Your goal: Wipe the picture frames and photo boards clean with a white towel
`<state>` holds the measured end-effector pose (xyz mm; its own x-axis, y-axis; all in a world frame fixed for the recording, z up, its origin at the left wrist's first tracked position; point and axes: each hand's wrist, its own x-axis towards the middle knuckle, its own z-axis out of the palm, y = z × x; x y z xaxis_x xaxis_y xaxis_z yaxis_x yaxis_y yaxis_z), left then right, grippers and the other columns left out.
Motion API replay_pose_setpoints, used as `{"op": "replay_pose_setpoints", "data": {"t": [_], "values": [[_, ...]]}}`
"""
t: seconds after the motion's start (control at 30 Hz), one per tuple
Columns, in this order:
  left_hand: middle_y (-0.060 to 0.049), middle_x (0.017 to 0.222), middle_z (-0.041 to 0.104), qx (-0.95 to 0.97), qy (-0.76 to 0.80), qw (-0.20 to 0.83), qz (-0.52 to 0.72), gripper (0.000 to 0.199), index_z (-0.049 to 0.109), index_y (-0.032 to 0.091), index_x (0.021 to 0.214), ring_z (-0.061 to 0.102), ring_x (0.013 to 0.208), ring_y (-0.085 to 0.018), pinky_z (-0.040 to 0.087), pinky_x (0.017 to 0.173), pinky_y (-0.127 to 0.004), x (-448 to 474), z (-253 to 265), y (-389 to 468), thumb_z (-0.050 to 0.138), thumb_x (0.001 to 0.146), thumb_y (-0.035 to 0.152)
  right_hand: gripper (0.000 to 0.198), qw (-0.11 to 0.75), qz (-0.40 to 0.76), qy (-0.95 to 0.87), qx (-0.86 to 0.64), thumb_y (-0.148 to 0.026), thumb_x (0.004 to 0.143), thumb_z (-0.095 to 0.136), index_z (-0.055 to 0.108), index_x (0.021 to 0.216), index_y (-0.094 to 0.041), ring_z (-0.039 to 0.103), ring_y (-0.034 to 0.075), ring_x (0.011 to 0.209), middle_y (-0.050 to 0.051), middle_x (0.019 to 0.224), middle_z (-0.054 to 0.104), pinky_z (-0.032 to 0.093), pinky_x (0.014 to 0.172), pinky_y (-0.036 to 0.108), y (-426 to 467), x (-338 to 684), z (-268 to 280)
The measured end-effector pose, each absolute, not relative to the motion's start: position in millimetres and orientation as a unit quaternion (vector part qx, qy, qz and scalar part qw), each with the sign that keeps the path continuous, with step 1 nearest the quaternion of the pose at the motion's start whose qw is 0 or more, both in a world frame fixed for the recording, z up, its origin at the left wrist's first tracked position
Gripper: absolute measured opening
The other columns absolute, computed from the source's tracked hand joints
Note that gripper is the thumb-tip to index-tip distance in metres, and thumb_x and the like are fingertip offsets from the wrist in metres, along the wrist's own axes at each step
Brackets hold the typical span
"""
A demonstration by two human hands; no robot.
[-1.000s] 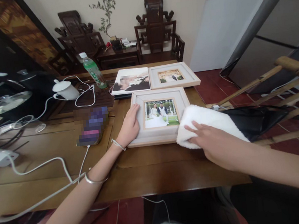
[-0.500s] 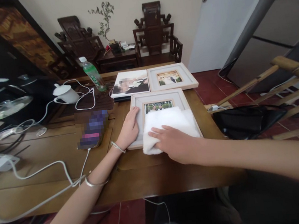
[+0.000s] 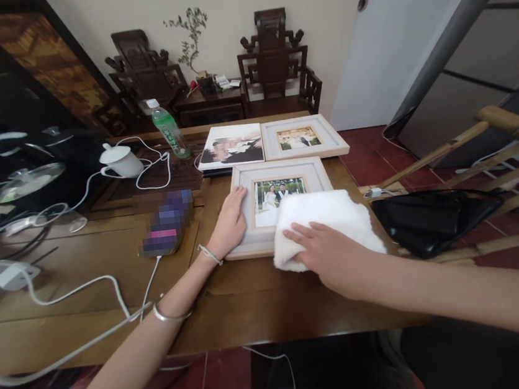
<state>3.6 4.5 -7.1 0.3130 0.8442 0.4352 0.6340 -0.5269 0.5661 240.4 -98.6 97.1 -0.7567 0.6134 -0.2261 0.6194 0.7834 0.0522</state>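
A light wooden picture frame [image 3: 280,171] lies flat on the table in front of me, a photo of two people inside its wide mat. Along its left border my left hand [image 3: 229,226] grips the frame, fingers over the edge; the thumb is not clearly visible. My right hand [image 3: 329,252] holds a folded fluffy white cloth [image 3: 331,208], fingertips pressing on top and the thumb hidden. The cloth covers the frame's lower right part, including a corner of the photo, and hangs past its right edge.
Behind the frame lie a photo album [image 3: 230,146] and a second picture frame [image 3: 343,146]. To the left are a phone [image 3: 166,224] on a cable, a lidded white cup [image 3: 122,162], a green bottle [image 3: 168,130] and loose white cables. A wooden chair [image 3: 514,128] stands at right.
My right hand has slid the white cloth to the right across the frame, uncovering most of the photo. My left hand keeps its place on the frame's left border. The view has shifted slightly.
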Motion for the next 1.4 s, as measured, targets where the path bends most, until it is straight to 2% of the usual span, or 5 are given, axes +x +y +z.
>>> {"op": "replay_pose_setpoints", "data": {"t": [0.37,0.67,1.0,1.13,1.4], "values": [[-0.006,0.156,0.034,0.696,0.483,0.315,0.428,0.054,0.038,0.022,0.146,0.028,0.145,-0.021,0.018,0.122,-0.044,8.7,3.5,-3.5,0.021,0.102,0.047,0.026,-0.005,0.039,0.972,0.231,-0.013,0.085,0.053,0.072,0.103,-0.013,0.044,0.032,0.132,0.02,0.135,0.056,0.037,0.103,0.048,-65.8,175.1,73.5],[-0.013,0.161,0.02,0.747,0.478,0.234,0.398,0.064,0.031,0.015,0.149,0.018,0.148,-0.024,0.013,0.122,-0.046,13.7,4.8,-4.6,0.022,0.1,0.056,0.035,0.057,0.088,0.944,0.312,-0.013,0.093,0.043,0.067,0.118,-0.012,0.029,0.031,0.142,0.014,0.147,0.046,0.028,0.112,0.049,0.3,173.5,69.4],[-0.016,0.162,0.01,0.795,0.476,0.17,0.335,0.06,0.023,0.012,0.151,0.008,0.149,-0.027,0.011,0.121,-0.048,15.4,11.0,-9.1,0.03,0.101,0.044,0.041,0.065,0.138,0.917,0.368,-0.011,0.091,0.043,0.061,0.128,-0.01,0.024,0.036,0.143,0.013,0.155,0.035,0.027,0.11,0.053,62.8,169.1,92.0],[-0.018,0.159,0.023,0.805,0.47,0.146,0.333,0.055,0.03,0.01,0.148,0.02,0.147,-0.028,0.018,0.12,-0.049,11.4,6.2,-6.1,0.036,0.098,0.033,0.041,0.03,0.193,0.899,0.392,-0.01,0.091,0.044,0.062,0.128,-0.016,0.024,0.035,0.143,0.009,0.156,0.032,0.029,0.11,0.053,72.7,167.4,98.5],[-0.016,0.151,0.039,0.815,0.457,0.132,0.33,0.06,0.038,0.011,0.144,0.026,0.145,-0.028,0.023,0.119,-0.051,3.5,-4.2,-3.2,0.037,0.084,0.007,0.04,0.114,0.205,0.891,0.389,-0.008,0.087,0.046,0.069,0.117,-0.02,0.027,0.034,0.142,0.004,0.153,0.039,0.029,0.109,0.054,66.6,215.7,78.9]]}}
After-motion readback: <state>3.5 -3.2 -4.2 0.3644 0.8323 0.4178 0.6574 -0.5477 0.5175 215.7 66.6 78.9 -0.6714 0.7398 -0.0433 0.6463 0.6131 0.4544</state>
